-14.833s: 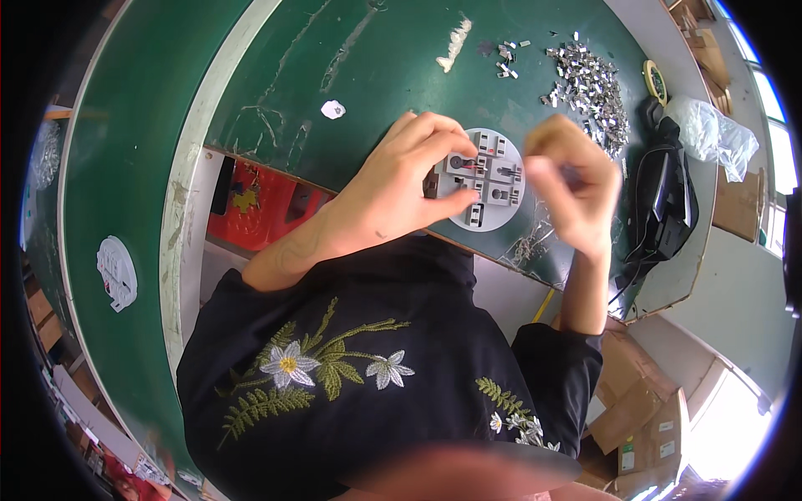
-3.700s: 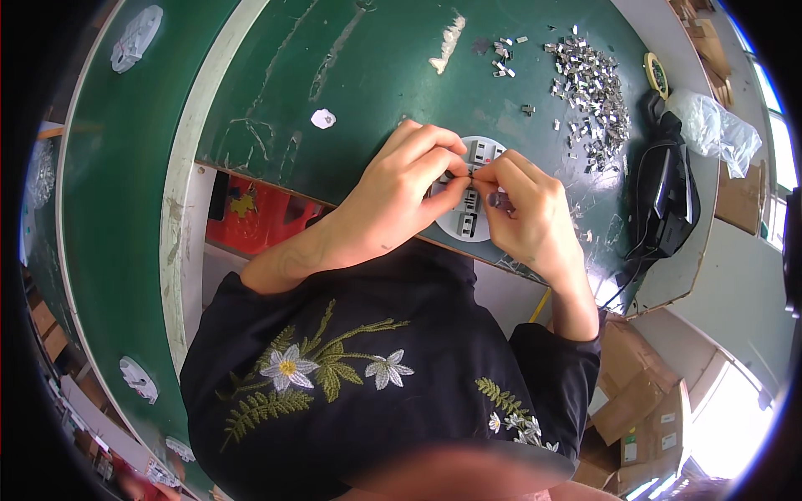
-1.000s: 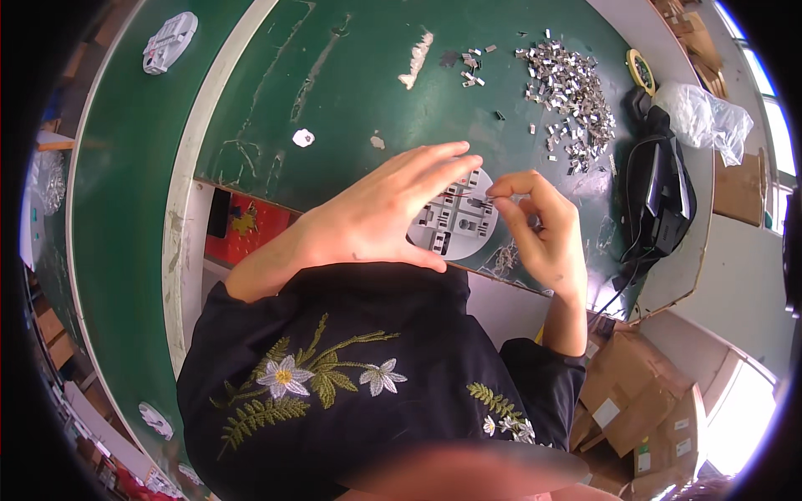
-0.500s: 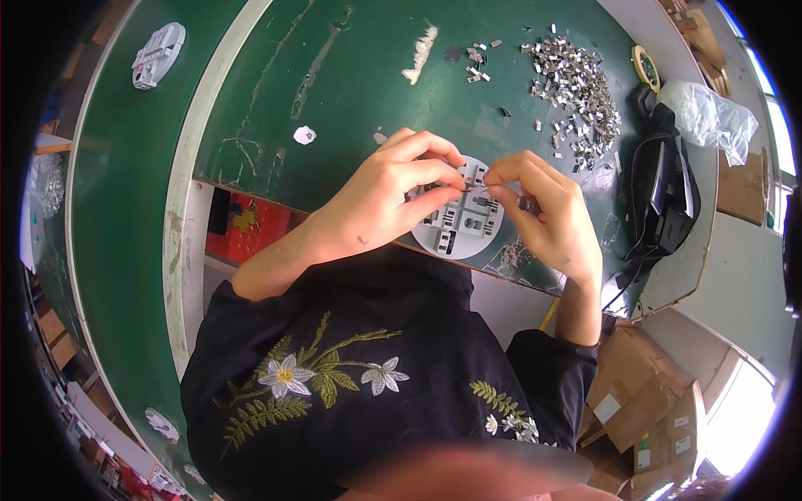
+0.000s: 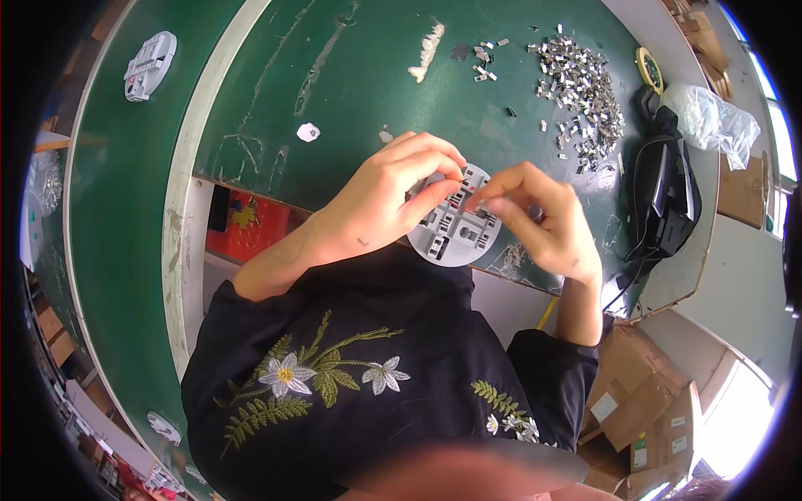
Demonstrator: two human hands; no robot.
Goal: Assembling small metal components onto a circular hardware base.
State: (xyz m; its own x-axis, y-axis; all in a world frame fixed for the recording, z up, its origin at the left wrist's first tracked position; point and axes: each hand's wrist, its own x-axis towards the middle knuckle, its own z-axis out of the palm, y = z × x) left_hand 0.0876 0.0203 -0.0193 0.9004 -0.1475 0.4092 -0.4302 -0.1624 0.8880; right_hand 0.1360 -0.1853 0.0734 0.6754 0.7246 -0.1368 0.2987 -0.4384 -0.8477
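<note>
Grey round plate [image 5: 458, 238] sits between left hand [image 5: 393, 204], gripping it, and right hand [image 5: 543, 221], apparently pinching a clip.

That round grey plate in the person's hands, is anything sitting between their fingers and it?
Nothing visible does. The left hand already rests on the round grey plate, holding its upper left side, and the right hand pinches at its top edge. The pile of small metal clips lies apart, farther up the green table.
</note>
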